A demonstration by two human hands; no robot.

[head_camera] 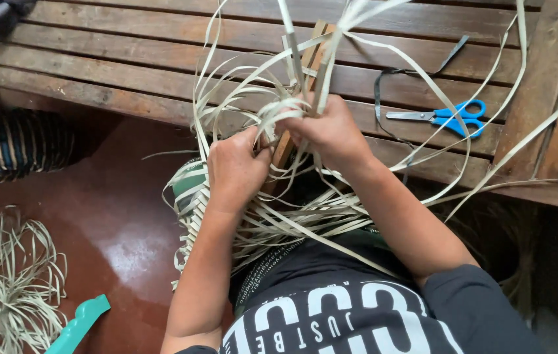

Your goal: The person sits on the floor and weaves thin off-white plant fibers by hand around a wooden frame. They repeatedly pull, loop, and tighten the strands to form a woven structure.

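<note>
Both hands are clamped on pale weaving strips point(305, 216) over the lap, left hand point(234, 172) lower and nearer, right hand point(331, 131) gripping strips running up toward the wooden bench point(128, 59).

Slatted brown wooden bench point(128, 59), glossy dark red floor point(115, 223) with a soft daylight sheen

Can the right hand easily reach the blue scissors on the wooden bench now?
Probably not directly: the right hand is gripping pale weaving strips, and more strips loop between it and the blue scissors lying on the wooden bench.
</note>
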